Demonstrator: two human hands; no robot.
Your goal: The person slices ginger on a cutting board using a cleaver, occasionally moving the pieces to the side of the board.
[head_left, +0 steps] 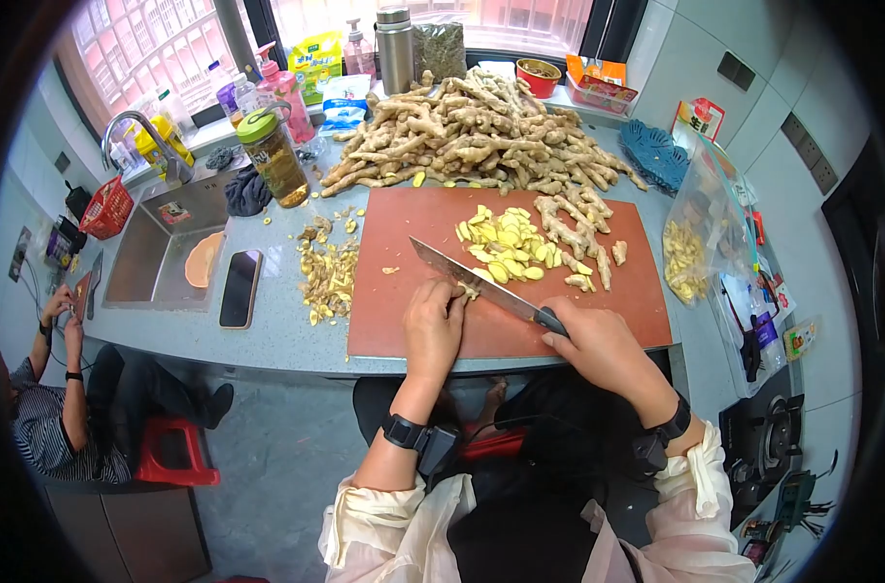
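Observation:
My right hand [598, 342] is closed round the dark handle of a kitchen knife [476, 282], its blade slanting up and left over the reddish-brown cutting board [404, 219]. Just beside the blade, my left hand [435, 316] has its fingers bent down on a small piece of ginger [472, 291], mostly hidden by the fingers. Behind the knife lies a pile of yellow ginger slices [506, 243]. Whole ginger roots [571, 222] rest on the board to the right of the slices. A large heap of unpeeled ginger [481, 131] rises behind the board.
Ginger scraps [328, 272] lie left of the board, near a phone [240, 289] and a green-lidded jar [273, 160]. Further left is a sink [161, 243]. A plastic bag of ginger slices [688, 257] stands at right. Another person [59, 408] sits at far left.

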